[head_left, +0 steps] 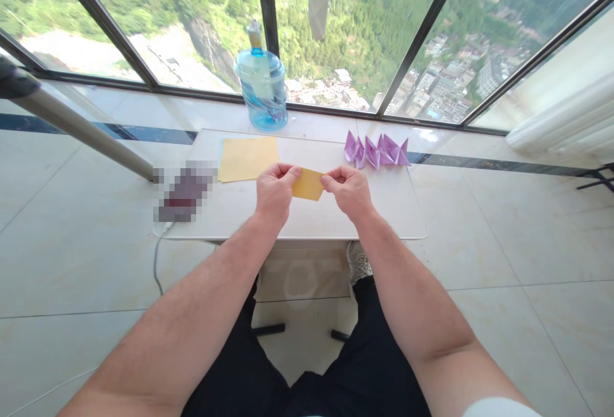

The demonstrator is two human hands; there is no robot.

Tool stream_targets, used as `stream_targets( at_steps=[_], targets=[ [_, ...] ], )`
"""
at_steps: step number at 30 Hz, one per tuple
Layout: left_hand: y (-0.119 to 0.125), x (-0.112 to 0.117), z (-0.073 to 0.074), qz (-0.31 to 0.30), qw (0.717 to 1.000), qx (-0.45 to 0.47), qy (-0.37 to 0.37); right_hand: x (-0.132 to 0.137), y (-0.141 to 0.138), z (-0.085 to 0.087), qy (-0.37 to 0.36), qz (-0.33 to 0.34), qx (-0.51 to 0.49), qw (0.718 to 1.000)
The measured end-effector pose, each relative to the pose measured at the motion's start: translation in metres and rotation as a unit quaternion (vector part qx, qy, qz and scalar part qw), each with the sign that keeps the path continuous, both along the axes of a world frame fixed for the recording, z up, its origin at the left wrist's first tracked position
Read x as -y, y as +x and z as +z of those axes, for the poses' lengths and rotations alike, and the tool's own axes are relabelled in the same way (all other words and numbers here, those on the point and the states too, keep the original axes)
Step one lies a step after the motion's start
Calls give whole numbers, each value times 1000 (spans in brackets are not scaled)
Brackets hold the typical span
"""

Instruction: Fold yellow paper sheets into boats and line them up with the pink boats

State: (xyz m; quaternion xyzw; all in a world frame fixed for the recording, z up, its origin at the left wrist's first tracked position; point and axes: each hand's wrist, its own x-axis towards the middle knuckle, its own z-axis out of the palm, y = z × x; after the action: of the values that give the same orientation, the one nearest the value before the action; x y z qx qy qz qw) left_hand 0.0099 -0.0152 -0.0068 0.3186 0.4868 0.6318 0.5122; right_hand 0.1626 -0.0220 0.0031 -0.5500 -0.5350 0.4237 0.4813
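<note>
Nearest the camera, our 2 bare arms (pixel 192 302) stretch forward above our black trousers (pixel 240 366), and a bit of white sleeve (pixel 499 407) shows at our right upper arm. Largest of all is the dark-framed window (pixel 359 39), through which we look down on wooded slopes and clustered buildings. Pale floor tiles (pixel 527 244) spread around us, and a white curtain (pixel 570 116) hangs at the far right. In front of us stands a low white table (pixel 316 222) with rounded corners. At our left, a metal pole (pixel 91 126) slants across the view. A blue translucent water-cooler bottle (pixel 261 91) stands upright just beyond the table's far edge, near the glass. We see a laced shoe (pixel 357 263) below the near edge. Yellow paper sheets (pixel 247 158) lie flat at the far left of the table; a row of purple origami shapes (pixel 377 151) stands at its far right corner. A pixelated dark object (pixel 185 193) sits at the left edge, a cable (pixel 156 263) trailing from it. Our left hand (pixel 275 193) and right hand (pixel 350 193) each pinch an end of a small yellow paper piece (pixel 307 185) between thumb and fingers, above the table's middle.
</note>
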Motion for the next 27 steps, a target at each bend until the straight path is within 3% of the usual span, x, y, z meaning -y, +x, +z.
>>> stream_targets(
  at_steps=[7,12,16,22,27],
  targets=[
    [1,1,0,-5,1000,11,1,0,-3,-3,16,-10,-13,1000],
    [3,1,-4,-21,998,62,15,1,-9,-8,-15,34,-29,999],
    [3,1,-6,-43,996,79,14,1,-8,-7,-19,20,-22,999],
    [2,3,-4,-72,997,-35,23,-2,2,-3,-16,12,-59,998],
    [-5,5,8,-136,980,-144,35,-4,15,2,7,38,15,999]
  ],
)
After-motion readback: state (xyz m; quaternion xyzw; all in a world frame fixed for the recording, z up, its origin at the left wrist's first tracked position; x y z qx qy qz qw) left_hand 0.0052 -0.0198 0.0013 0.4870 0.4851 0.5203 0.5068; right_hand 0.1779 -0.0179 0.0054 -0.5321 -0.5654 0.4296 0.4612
